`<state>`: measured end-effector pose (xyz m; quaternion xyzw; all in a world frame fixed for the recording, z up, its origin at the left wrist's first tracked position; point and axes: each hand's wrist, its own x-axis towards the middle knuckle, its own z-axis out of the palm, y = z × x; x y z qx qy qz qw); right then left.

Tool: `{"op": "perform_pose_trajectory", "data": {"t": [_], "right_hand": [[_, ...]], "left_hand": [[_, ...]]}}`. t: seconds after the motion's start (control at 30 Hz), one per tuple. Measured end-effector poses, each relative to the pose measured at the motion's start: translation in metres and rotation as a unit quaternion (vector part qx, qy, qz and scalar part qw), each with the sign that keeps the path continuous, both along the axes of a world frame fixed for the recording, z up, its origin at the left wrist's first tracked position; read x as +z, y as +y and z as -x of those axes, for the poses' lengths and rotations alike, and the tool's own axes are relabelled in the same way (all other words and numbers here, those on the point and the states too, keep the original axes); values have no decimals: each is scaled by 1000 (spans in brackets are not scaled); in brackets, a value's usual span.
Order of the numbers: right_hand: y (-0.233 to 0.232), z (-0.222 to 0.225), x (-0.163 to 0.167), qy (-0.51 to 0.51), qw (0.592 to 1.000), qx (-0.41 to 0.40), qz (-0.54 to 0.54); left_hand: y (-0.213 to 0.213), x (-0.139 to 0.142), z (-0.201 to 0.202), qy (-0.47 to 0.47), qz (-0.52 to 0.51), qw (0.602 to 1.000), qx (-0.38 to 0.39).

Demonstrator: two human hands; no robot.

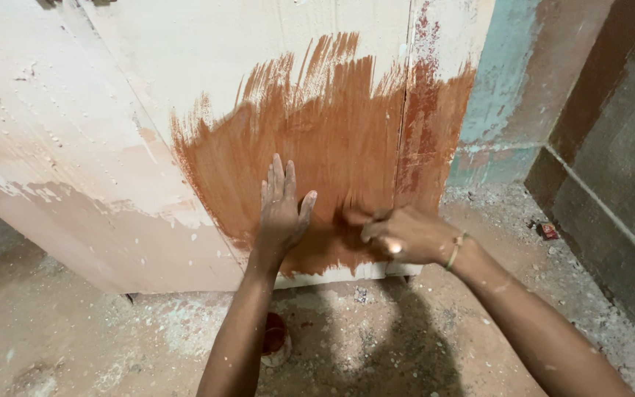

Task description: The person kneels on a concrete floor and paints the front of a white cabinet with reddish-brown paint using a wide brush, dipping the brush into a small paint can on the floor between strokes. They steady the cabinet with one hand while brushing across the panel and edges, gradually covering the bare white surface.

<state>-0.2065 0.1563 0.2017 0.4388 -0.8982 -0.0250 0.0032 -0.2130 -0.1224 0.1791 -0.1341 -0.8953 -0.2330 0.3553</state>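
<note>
Fingers (279, 176) press flat on painted cabinet panel (332, 140).

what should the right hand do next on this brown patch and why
Probably sweep the right hand left along the bottom of the cabinet panel, toward the flat left hand. The brown stain ends in ragged streaks at its left and top edges, and a pale strip still shows along the panel's foot, so the coat there looks unfinished.
</note>
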Motion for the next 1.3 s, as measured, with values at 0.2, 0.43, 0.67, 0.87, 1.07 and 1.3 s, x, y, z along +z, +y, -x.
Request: {"op": "perform_pose_trajectory", "data": {"t": [0.2, 0.43, 0.67, 0.87, 1.07, 1.3], "right_hand": [[-22, 5, 0, -34, 994, -29, 102], [-15, -6, 44, 364, 867, 59, 335], [-41, 0, 35, 238, 963, -13, 130], [-59, 3, -28, -2, 999, 11, 31], [-59, 21, -52, -26, 988, 127, 83], [-42, 5, 21, 110, 968, -37, 222]], "left_hand": [[-6, 2, -2, 20, 4, 1000, 3], [-25, -1, 1, 107, 72, 991, 46], [-34, -4, 3, 101, 90, 989, 56], [-40, -5, 7, 44, 70, 996, 32], [-47, -2, 10, 8, 49, 999, 19], [-51, -5, 16, 9, 41, 999, 12]]}}
